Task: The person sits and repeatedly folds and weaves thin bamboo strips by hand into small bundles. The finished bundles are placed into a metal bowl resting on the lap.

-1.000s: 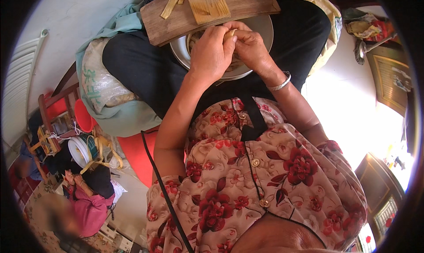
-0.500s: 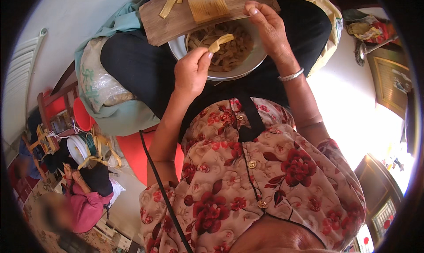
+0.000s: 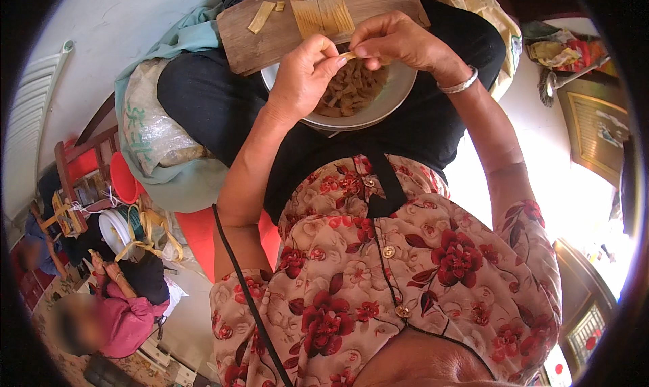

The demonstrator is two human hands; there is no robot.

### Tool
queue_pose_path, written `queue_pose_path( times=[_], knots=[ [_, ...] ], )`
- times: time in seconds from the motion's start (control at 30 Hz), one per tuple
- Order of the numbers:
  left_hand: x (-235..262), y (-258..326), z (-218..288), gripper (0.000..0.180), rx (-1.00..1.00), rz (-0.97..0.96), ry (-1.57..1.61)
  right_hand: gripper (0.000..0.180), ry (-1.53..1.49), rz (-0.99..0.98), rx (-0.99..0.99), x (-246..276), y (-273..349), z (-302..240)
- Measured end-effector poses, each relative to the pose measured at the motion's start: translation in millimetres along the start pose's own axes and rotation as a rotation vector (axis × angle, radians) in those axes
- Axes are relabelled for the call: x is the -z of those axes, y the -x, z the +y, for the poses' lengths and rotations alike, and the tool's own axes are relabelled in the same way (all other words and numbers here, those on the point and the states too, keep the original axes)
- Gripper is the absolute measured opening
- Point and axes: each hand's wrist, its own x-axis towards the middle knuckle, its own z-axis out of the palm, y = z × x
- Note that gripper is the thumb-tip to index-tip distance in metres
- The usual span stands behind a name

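Observation:
A short yellowish-tan strip [image 3: 347, 56] is stretched between my two hands above a pale metal bowl [image 3: 404, 98]. My left hand [image 3: 297, 83] pinches one end between thumb and forefinger. With its fingertips closed, my right hand [image 3: 412, 45] grips the other end. Many tan strip-like pieces [image 3: 346, 96] fill the bowl, which sits between my legs; my hands hide its far part. Across my lap beyond the bowl lies a wooden board [image 3: 247, 49]. It bears a lighter ridged wooden plate [image 3: 334, 12] and a loose flat strip [image 3: 261, 16] with a small bit beside it.
A whitish bag [image 3: 152, 130] rests by my left leg, near a red bucket [image 3: 124, 177]. At lower left, a person in a pink top [image 3: 135, 323] works by a white basin [image 3: 115, 231] and yellow strips. A ladle [image 3: 551, 83] shows at right.
My right hand has left the board's right end and come inward to grip the strip's free end. My left hand has moved slightly right and up. The board's ridged plate shows more grey in its middle.

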Motion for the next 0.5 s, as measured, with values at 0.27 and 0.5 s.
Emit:
queue_pose_path(
  times=[0.27, 0.5],
  knots=[
    [39.5, -36.6, -21.6, 0.003, 0.148, 0.015, 0.062, 0.020, 0.217, 0.314, 0.096, 10.4, -29.9, 0.5],
    [53.2, -59.6, -16.3, 0.009, 0.130, 0.051, 0.032, 0.018, 0.229, 0.631, 0.185, 5.2, -40.3, -0.1]
  ],
)
